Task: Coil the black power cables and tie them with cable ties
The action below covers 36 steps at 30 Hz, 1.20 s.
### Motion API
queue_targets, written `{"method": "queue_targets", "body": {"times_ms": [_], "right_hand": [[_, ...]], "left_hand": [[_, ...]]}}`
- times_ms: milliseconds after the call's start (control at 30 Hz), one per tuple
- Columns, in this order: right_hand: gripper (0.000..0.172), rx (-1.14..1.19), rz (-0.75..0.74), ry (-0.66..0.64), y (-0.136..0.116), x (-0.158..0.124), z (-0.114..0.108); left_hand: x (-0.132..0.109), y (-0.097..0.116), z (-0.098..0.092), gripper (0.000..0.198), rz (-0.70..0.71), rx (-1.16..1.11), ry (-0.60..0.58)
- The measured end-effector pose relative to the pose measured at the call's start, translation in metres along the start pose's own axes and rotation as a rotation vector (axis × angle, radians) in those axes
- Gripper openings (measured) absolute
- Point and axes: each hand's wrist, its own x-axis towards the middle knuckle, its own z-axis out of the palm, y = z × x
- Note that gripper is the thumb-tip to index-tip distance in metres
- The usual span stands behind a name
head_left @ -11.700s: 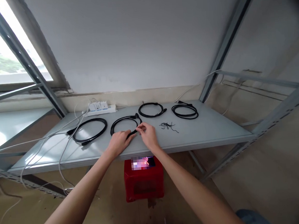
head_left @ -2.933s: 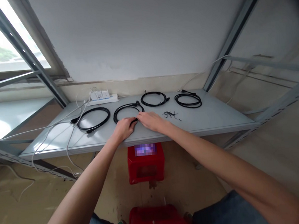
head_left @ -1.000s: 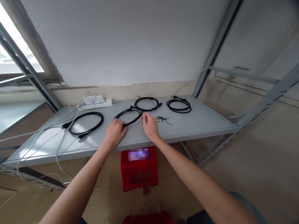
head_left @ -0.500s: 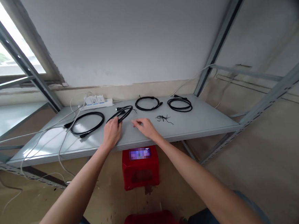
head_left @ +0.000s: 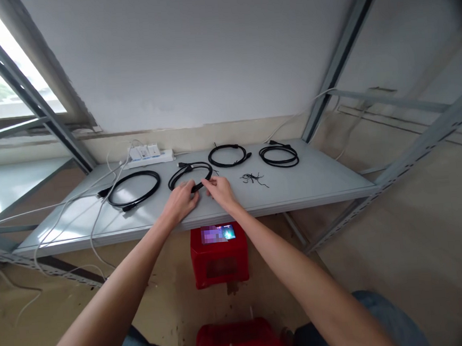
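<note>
A coiled black cable (head_left: 171,180) lies nearly flat on the grey shelf, its plug ends towards the back. At the coil's front edge, my left hand (head_left: 182,199) grips it with curled fingers. My right hand (head_left: 219,192) pinches the coil's front right side with thumb and fingertips. Just right of that hand is a small heap of black twist ties (head_left: 253,178). Another black cable loop (head_left: 159,185) rests to the left. Behind and to the right lie two more coiled black cables, one in the middle (head_left: 209,158) and one farther right (head_left: 296,157).
A white power strip (head_left: 153,159) with white adapters sits at the back left. White cords trail from it over the shelf's front edge. Below the shelf (head_left: 320,187) stands a red stool (head_left: 219,259) with a lit phone (head_left: 228,232) on it. Metal uprights frame both sides.
The coil held by my left hand has been lowered from a tilt to nearly flat. My right hand, apart from it before, has taken hold of its front right side.
</note>
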Motion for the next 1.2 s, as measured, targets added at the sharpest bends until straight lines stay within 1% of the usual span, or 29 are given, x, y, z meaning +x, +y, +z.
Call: {"method": "queue_targets", "body": {"times_ms": [133,300,433,600,733,833,967,1100,1200], "right_hand": [[0.024,0.104,-0.037,0.018,0.008,0.004,0.0],[0.016,0.089,-0.079,0.065,0.011,0.008,0.001],[0.013,0.107,-0.051,0.039,0.004,0.004,0.001],[0.018,0.202,-0.019,0.031,0.001,0.001,0.001],[0.012,0.286,0.0,0.107,0.003,0.003,-0.002],[0.01,0.314,0.058,0.185,0.003,0.004,-0.004],[0.016,0.267,0.1,0.244,0.006,0.006,-0.005],[0.03,0.119,0.058,0.28,0.013,0.009,-0.003],[0.039,0.012,0.023,0.277,0.017,0.01,-0.003]], "left_hand": [[0.001,0.0,-0.001,0.006,0.021,-0.048,-0.008],[0.002,-0.002,-0.002,0.005,0.057,0.002,0.019],[0.002,-0.004,0.0,0.005,0.052,0.037,0.036],[0.001,-0.004,0.0,0.006,0.039,0.073,0.061],[-0.001,-0.004,-0.001,0.007,0.019,0.097,0.099],[-0.001,-0.005,-0.001,0.009,0.02,0.101,0.112],[-0.001,-0.004,-0.002,0.012,0.018,0.095,0.103],[-0.001,-0.005,-0.002,0.02,0.071,0.068,0.097],[-0.001,-0.008,0.0,0.02,0.119,0.06,0.109]]}}
